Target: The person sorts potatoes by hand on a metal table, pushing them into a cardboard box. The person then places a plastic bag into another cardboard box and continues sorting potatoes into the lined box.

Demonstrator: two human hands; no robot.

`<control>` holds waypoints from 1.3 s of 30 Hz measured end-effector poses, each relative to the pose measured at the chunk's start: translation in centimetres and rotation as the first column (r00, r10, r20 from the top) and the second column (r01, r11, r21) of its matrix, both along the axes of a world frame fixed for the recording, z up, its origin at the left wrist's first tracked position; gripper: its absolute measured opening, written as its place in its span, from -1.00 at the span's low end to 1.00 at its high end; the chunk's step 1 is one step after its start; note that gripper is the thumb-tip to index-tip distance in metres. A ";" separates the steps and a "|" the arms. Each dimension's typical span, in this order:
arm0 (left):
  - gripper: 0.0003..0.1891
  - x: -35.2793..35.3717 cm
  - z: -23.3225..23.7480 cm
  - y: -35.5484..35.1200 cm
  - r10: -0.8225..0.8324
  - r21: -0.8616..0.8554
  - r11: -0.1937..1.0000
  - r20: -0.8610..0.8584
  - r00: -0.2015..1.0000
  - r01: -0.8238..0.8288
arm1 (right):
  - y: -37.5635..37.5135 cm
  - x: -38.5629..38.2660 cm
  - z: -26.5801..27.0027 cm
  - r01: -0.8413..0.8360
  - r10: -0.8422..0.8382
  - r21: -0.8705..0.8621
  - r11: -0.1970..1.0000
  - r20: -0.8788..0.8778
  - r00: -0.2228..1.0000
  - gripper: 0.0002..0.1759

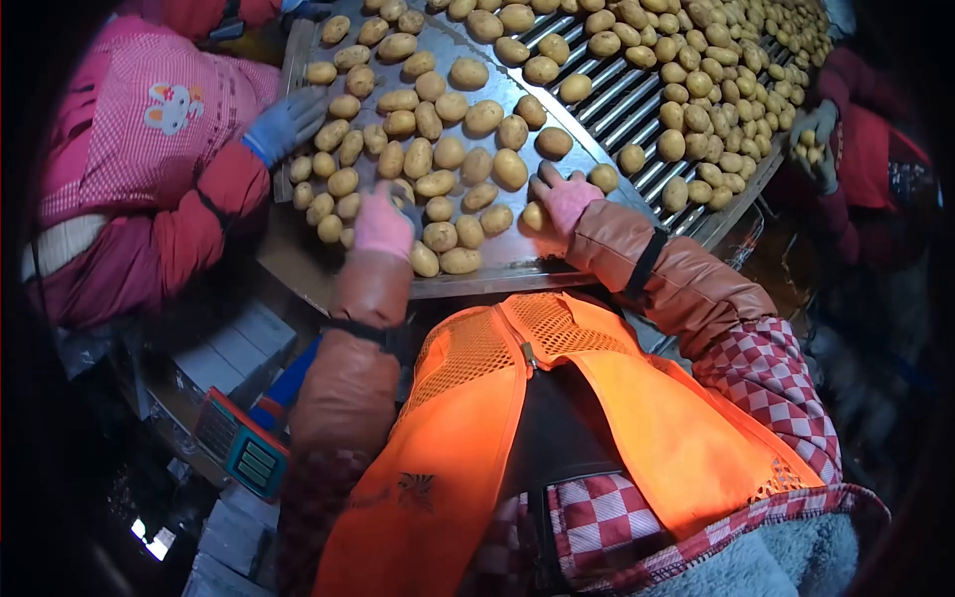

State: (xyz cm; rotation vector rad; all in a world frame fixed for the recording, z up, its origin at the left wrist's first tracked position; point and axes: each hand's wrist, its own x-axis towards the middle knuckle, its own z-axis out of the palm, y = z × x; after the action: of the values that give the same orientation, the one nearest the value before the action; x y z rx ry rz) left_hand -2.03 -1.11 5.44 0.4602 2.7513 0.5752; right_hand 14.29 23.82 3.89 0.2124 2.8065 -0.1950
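Note:
Many potatoes (434, 183) lie spread over a metal sorting table (587, 234) in front of me. My left hand (383, 225), in a pink glove with grey fingertips, reaches in among them. Its fingers and thumb close around a potato, mostly hidden by the glove. To the right, my right hand (565, 199), gloved the same way, rests low over the bare metal with its fingers spread. One potato (534, 216) sits right beside its thumb, and another potato (604, 178) lies just past the fingers.
A roller conveyor (622, 109) heaped with potatoes runs along the right. At the left, a co-worker's blue-gloved hand (288, 124) rests by the table edge. Another person's gloved hand (816, 144) holds potatoes at far right. A scale display (257, 463) and white boxes (234, 348) stand below left.

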 end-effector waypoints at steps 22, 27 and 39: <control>-0.52 -0.7 2.0 7.6 -0.201 0.119 0.979 0.477 0.856 0.163 | 0.5 5.4 5.4 0.234 -0.084 -0.444 -0.865 0.588 0.805 -0.19; -0.48 8.4 7.9 11.4 -0.409 -0.131 0.887 0.219 0.886 0.442 | -1.6 4.8 0.0 0.132 0.004 -0.203 -0.970 0.532 0.846 -0.27; -0.66 -12.2 -5.9 3.5 -0.018 0.388 0.920 -0.078 0.997 0.047 | 6.0 32.6 4.9 -0.327 -0.786 -0.720 -0.612 0.507 0.354 -0.34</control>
State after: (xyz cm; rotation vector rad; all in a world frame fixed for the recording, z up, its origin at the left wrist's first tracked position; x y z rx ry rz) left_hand -14.28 2.36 -0.50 0.6246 2.6884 1.1286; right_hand 46.93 29.85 8.75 1.1799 0.8700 -3.4083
